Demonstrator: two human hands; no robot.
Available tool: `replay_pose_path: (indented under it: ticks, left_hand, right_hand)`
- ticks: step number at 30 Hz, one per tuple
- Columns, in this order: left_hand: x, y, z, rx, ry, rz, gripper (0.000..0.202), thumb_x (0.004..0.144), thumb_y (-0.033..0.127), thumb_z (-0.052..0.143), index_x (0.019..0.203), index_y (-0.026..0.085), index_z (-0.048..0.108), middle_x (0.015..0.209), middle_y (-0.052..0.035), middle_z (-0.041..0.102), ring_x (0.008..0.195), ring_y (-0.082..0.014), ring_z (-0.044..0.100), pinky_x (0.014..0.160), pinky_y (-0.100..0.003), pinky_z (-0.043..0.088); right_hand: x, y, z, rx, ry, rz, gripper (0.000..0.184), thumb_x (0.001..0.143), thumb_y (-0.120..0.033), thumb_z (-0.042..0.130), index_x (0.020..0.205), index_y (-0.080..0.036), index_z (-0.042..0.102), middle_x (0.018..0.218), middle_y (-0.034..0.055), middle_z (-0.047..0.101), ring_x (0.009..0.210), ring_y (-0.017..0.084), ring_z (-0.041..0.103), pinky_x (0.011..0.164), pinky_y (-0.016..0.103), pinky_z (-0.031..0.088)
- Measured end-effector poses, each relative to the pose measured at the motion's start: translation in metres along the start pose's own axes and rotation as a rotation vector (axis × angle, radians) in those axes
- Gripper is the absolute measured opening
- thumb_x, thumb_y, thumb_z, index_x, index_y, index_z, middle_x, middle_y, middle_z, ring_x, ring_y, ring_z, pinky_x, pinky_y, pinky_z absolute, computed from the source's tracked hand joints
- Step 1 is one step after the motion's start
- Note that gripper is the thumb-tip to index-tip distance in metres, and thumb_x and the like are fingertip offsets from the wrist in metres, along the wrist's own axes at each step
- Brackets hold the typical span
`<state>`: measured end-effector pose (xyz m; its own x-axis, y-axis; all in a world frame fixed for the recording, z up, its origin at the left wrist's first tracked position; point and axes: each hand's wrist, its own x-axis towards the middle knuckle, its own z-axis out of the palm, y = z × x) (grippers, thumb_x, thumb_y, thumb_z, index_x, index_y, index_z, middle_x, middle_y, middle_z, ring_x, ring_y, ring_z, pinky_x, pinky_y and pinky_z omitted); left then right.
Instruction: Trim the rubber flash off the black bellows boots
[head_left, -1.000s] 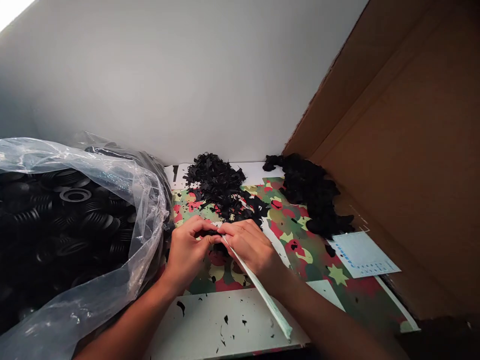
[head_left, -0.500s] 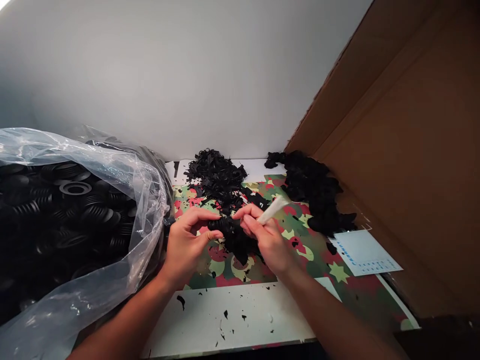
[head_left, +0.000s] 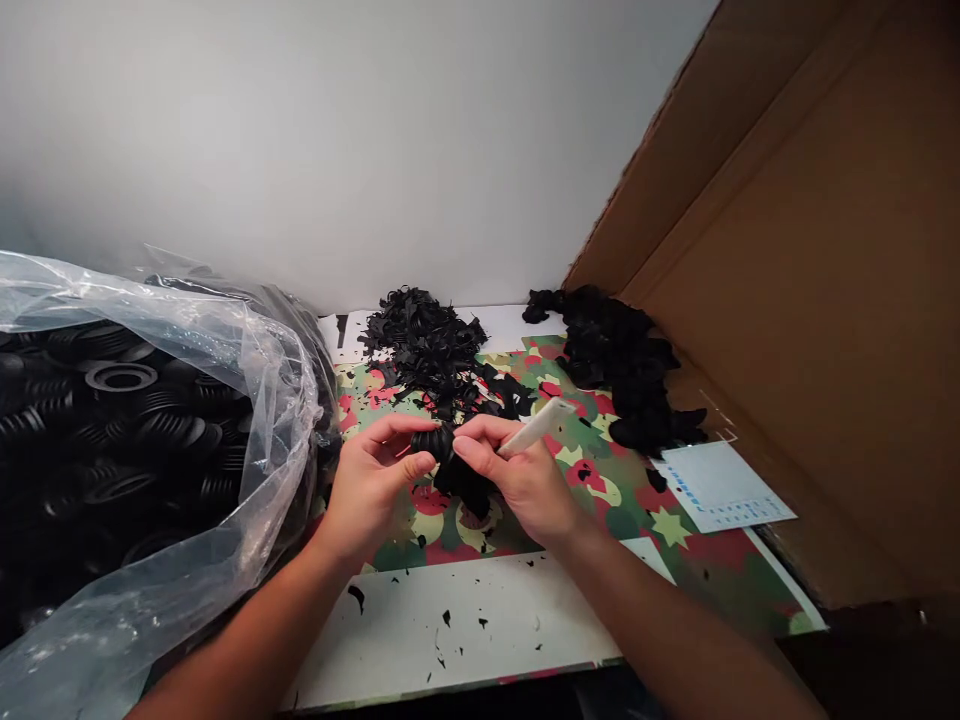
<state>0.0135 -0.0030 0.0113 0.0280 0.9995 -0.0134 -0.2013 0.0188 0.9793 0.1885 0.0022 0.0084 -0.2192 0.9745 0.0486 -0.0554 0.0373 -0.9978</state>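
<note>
My left hand (head_left: 371, 485) pinches a small black ribbed rubber part (head_left: 437, 445) between thumb and fingers, over a camouflage-patterned mat (head_left: 600, 500). My right hand (head_left: 517, 478) touches the same part with its fingertips and also grips a pale green-white stick-like tool (head_left: 538, 427), which points up and to the right. More black rubber hangs below the part between both hands.
A clear plastic bag (head_left: 247, 420) full of black ribbed rubber parts (head_left: 127, 430) fills the left. A heap of black trimmings (head_left: 427, 345) and a pile of black pieces (head_left: 626, 375) lie at the back. A brown cardboard wall (head_left: 810, 300) stands right, with a white printed card (head_left: 716, 487) beside it.
The tool in my right hand swung from pointing down toward me to pointing up and right. Both hands lifted slightly with the black part held between them.
</note>
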Motion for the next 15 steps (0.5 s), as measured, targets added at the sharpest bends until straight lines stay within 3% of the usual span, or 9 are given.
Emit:
replay_pose_path:
  ticks: [3, 6, 8, 11, 15]
  left_hand:
    - [-0.001, 0.000, 0.001, 0.055, -0.007, 0.015, 0.027, 0.067, 0.034, 0.090, 0.089, 0.021, 0.080, 0.090, -0.0049, 0.074, 0.082, -0.0197, 0.067, 0.074, -0.030, 0.056]
    - [-0.002, 0.003, 0.000, 0.269, 0.053, 0.158, 0.031, 0.070, 0.029, 0.087, 0.100, 0.024, 0.079, 0.104, -0.0048, 0.070, 0.091, -0.0204, 0.065, 0.081, -0.032, 0.055]
    - [-0.003, 0.006, 0.000, 0.370, 0.081, 0.185, 0.037, 0.071, 0.028, 0.086, 0.107, 0.026, 0.077, 0.097, -0.0026, 0.067, 0.084, -0.0180, 0.063, 0.075, -0.030, 0.053]
    - [-0.003, 0.009, -0.001, 0.326, 0.007, 0.061, 0.039, 0.078, 0.036, 0.081, 0.114, 0.024, 0.074, 0.081, 0.0004, 0.063, 0.070, -0.0152, 0.061, 0.065, -0.027, 0.050]
    - [-0.002, 0.010, -0.004, 0.222, -0.026, -0.042, 0.050, 0.077, 0.042, 0.082, 0.121, 0.022, 0.071, 0.093, -0.0034, 0.067, 0.070, -0.0148, 0.064, 0.068, -0.028, 0.053]
  right_hand:
    - [-0.001, 0.001, 0.003, -0.031, 0.029, -0.024, 0.027, 0.086, -0.043, 0.065, 0.074, -0.020, 0.066, 0.057, -0.0062, 0.037, 0.053, 0.010, 0.031, 0.049, 0.024, 0.028]
    - [-0.003, 0.002, 0.007, -0.153, 0.112, -0.112, 0.024, 0.088, -0.038, 0.063, 0.074, -0.019, 0.066, 0.053, -0.0071, 0.037, 0.049, 0.009, 0.030, 0.046, 0.024, 0.027]
    - [-0.004, 0.003, 0.010, -0.232, 0.155, -0.197, 0.023, 0.089, -0.035, 0.062, 0.072, -0.019, 0.066, 0.051, -0.0073, 0.039, 0.047, 0.009, 0.031, 0.045, 0.024, 0.028]
    - [-0.003, 0.005, 0.012, -0.357, 0.186, -0.339, 0.023, 0.091, -0.030, 0.061, 0.072, -0.019, 0.067, 0.052, -0.0054, 0.049, 0.046, 0.009, 0.038, 0.046, 0.024, 0.034]
    - [-0.002, 0.013, 0.014, -0.499, 0.219, -0.516, 0.021, 0.094, -0.025, 0.061, 0.077, -0.021, 0.072, 0.061, -0.0012, 0.064, 0.051, 0.012, 0.052, 0.053, 0.025, 0.044]
